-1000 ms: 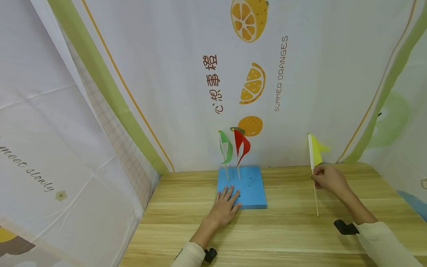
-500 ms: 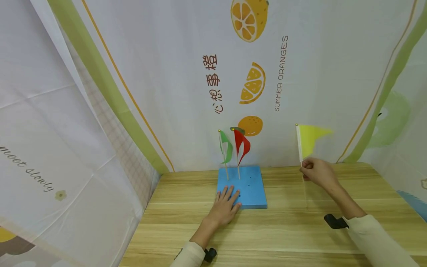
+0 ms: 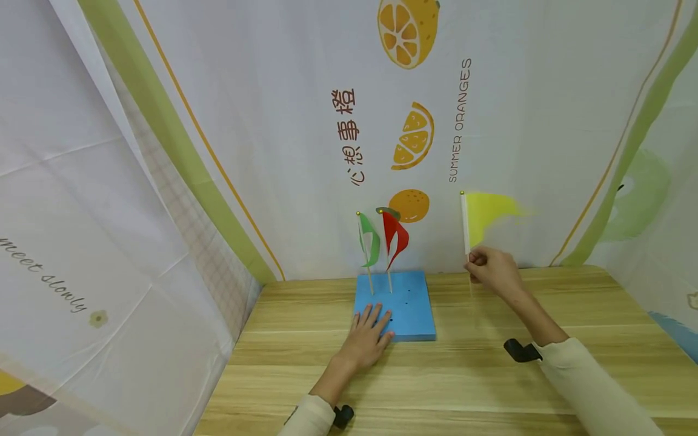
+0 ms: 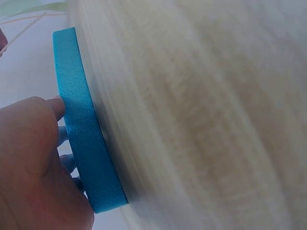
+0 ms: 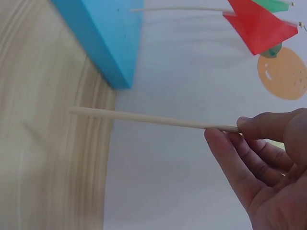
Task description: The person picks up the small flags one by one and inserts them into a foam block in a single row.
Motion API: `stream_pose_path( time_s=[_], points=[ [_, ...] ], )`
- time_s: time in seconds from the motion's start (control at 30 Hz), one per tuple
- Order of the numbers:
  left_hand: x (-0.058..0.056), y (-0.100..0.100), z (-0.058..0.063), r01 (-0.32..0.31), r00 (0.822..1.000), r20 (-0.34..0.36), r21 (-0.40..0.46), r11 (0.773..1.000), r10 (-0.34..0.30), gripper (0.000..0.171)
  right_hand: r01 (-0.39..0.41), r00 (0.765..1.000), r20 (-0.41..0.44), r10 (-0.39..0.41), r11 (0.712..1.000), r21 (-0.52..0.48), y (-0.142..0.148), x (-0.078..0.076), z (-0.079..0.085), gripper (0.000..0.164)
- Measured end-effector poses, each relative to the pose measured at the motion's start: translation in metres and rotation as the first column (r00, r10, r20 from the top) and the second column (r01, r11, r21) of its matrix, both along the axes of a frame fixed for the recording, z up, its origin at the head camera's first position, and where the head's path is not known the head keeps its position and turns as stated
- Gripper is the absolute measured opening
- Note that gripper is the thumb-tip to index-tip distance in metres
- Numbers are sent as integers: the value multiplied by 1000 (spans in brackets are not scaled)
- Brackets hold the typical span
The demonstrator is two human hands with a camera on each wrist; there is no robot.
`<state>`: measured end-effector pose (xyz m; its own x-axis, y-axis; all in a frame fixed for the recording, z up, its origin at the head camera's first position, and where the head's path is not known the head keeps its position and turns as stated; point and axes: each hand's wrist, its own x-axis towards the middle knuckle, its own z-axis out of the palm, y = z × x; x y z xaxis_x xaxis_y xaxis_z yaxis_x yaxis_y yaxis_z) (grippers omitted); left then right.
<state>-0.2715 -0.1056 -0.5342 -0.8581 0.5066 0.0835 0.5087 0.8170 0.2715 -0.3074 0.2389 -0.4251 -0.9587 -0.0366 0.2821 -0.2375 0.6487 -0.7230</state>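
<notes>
My right hand (image 3: 495, 272) pinches the thin wooden stick (image 5: 158, 120) of a yellow flag (image 3: 485, 212) just below the cloth. The flag stands nearly upright in the air, right of a blue foam block (image 3: 417, 315), and its cloth trails to the right. My left hand (image 3: 365, 342) rests with spread, straight fingers on the block's front left part. In the left wrist view, the thumb lies by the edge of the blue block (image 4: 86, 124). A green flag (image 3: 371, 245) and a red flag (image 3: 394, 239) stand upright in the block's back part. Small dark holes show on its top.
The block lies on a wood-grain table (image 3: 305, 327). Behind the table hangs a white cloth (image 3: 272, 151) printed with oranges and lettering. Another white cloth (image 3: 109, 200) hangs along the left side. A black wrist camera mount (image 3: 522, 350) sits at the right cuff.
My right hand has moved left and a little upward with the yellow flag, closer to the blue block. The flag's cloth has spread out to the right. My left hand has stayed in place.
</notes>
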Motion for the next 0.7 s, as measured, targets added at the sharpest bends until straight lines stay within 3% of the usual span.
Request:
stream_pose_path(
  time_s=[0.3, 0.7],
  points=[
    [0, 1, 1, -18, 1000, 18, -49, 999, 19, 59, -29, 999, -42, 26, 998, -58, -20, -12, 7, 13],
    [0, 1, 1, -21, 1000, 14, -50, 999, 21, 58, -31, 994, -102, 25, 998, -57, -38, -21, 10, 10]
  ],
)
